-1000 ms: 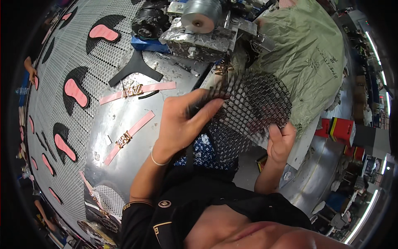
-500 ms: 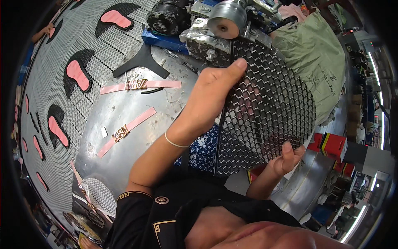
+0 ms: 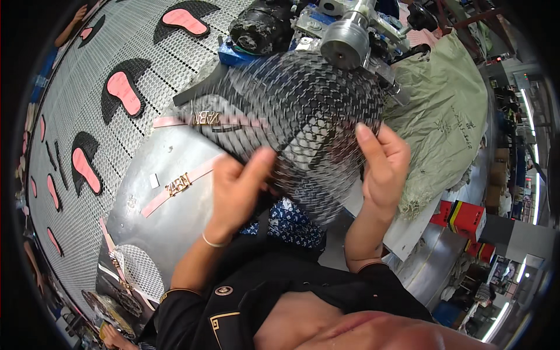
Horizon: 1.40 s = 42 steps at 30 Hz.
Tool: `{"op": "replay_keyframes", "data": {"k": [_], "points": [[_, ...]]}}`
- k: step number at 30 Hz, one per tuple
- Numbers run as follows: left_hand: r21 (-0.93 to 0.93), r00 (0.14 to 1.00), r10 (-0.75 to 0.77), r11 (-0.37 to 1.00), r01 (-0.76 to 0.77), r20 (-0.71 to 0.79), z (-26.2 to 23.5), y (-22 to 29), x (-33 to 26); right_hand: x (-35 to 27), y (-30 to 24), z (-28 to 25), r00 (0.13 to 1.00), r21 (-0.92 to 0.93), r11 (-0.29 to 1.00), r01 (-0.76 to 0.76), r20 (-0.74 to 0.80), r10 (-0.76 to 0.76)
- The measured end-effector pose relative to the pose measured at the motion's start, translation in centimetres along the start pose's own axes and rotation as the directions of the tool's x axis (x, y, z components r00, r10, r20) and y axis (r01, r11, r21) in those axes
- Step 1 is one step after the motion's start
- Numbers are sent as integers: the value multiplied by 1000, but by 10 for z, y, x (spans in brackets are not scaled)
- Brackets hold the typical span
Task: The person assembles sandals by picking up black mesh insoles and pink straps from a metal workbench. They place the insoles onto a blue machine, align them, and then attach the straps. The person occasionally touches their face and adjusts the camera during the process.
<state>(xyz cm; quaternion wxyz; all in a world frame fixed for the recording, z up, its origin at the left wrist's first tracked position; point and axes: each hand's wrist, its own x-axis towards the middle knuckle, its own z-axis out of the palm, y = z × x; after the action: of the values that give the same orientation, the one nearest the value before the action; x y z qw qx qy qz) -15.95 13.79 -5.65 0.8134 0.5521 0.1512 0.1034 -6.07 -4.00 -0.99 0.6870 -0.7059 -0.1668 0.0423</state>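
A black mesh piece [image 3: 318,108] with a pale zigzag pattern hangs between my hands, blurred by motion. At its near left edge my left hand [image 3: 233,189] is closed on it, thumb on top and the other fingers partly hidden. My right hand [image 3: 385,166] pinches the right edge between thumb and fingers. Just beyond the mesh is a machine with a shiny metal roller [image 3: 345,45]. Under the mesh's left part lies a pink strap with a gold letter buckle [image 3: 205,118], partly covered. A second pink strap [image 3: 154,204] rests on the metal table [image 3: 192,153].
On the left, a perforated white conveyor belt [image 3: 87,131] carries several black mesh pieces with pink insoles [image 3: 123,93]. Green cloth [image 3: 443,116] is draped at the right, with red boxes [image 3: 466,220] below it. Other people's hands [image 3: 73,23] show at the far left.
The mesh has swung leftward and away from the roller, now over the upper strap and black strip. My left hand moved down and left; my right hand rose toward the machine.
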Motion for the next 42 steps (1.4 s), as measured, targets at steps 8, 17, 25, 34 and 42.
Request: {"op": "replay_keyframes", "data": {"k": [8, 17, 25, 34, 42], "points": [[-150, 896, -102, 972, 183, 433, 48, -38, -14, -7, -15, -43, 997, -198, 979, 55, -49, -66], [-448, 954, 25, 886, 117, 299, 72, -40, 4, -27, -6, -36, 997, -140, 987, 75, 0, -76], [-141, 999, 23, 990, -18, 32, -32, -47, 2, -37, 26, 15, 958, -37, 996, -79, 274, 86], [510, 908, 411, 799, -318, -76, -221, 40, -49, -58, 69, 79, 865, -165, 956, -240, 410, 288], [795, 208, 885, -465, 390, 416, -375, 177, -129, -62, 77, 131, 841, -210, 971, -114, 499, 207]]}}
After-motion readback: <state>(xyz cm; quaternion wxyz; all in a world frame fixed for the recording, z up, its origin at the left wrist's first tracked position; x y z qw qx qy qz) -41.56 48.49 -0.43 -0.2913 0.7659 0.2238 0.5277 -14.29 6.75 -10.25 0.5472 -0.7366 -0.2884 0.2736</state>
